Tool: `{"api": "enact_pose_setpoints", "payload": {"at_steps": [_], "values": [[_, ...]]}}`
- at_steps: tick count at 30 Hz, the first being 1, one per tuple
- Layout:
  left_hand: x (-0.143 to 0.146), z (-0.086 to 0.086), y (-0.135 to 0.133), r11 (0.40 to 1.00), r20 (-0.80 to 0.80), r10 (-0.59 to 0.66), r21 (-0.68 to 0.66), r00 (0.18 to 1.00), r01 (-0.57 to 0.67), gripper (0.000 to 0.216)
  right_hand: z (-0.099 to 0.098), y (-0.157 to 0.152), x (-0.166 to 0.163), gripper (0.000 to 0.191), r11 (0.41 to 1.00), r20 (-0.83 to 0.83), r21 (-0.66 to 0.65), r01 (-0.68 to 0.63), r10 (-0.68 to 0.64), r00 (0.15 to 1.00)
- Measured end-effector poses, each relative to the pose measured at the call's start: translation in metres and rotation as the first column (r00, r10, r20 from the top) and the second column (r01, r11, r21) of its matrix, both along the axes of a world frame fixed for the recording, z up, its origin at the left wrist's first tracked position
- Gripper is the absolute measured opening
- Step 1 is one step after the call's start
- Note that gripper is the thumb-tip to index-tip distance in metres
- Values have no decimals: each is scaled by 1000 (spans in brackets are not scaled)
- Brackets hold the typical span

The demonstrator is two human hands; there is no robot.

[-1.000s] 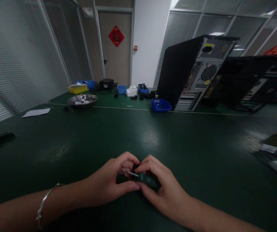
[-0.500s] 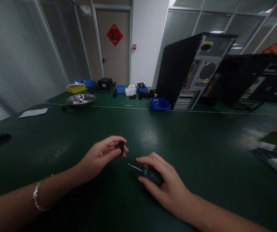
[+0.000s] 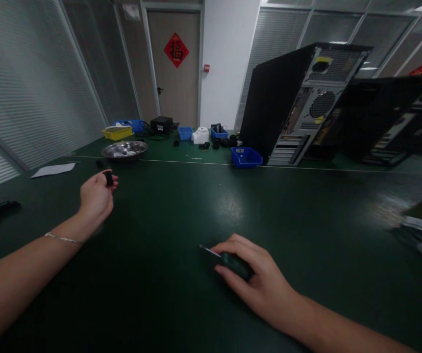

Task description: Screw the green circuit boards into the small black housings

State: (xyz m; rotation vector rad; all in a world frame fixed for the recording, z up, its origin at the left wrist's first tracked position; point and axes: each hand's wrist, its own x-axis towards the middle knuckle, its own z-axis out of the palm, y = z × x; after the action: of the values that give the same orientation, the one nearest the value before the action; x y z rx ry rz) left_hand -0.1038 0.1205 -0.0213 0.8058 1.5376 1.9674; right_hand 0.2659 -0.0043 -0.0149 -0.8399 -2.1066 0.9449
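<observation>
My left hand [image 3: 95,196] is stretched out to the left over the green table, its fingertips pinched on a small black part [image 3: 108,177]. A thin bracelet sits on that wrist. My right hand [image 3: 255,279] rests low on the table near me, fingers curled round the dark green handle of a small screwdriver [image 3: 229,261]. The screwdriver's thin metal shaft points left, just above the tabletop. The two hands are well apart.
A metal bowl [image 3: 124,150] stands beyond my left hand, with a white sheet of paper [image 3: 53,169] to its left. Blue bins [image 3: 246,157], a yellow tray [image 3: 117,132] and small black parts lie at the back. A black computer tower [image 3: 295,103] stands far right.
My hands were together on the part and screwdriver. My left hand has carried the small black part away to the far left, while my right hand stays put with the screwdriver.
</observation>
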Motion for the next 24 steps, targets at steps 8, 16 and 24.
{"api": "enact_pose_setpoints", "payload": {"at_steps": [8,16,24], "values": [[10,8,-15,985,-71,-172,-26,983,171,23,1,0,0,22,1000,20,5,8,-8,1000],[73,12,-42,839,-65,-540,-118,839,531,18,-1,3,0,21,999,30,11,36,-36,999],[110,13,-85,544,-111,-834,-323,540,774,22,-3,5,0,38,994,21,-15,106,-105,994]]}}
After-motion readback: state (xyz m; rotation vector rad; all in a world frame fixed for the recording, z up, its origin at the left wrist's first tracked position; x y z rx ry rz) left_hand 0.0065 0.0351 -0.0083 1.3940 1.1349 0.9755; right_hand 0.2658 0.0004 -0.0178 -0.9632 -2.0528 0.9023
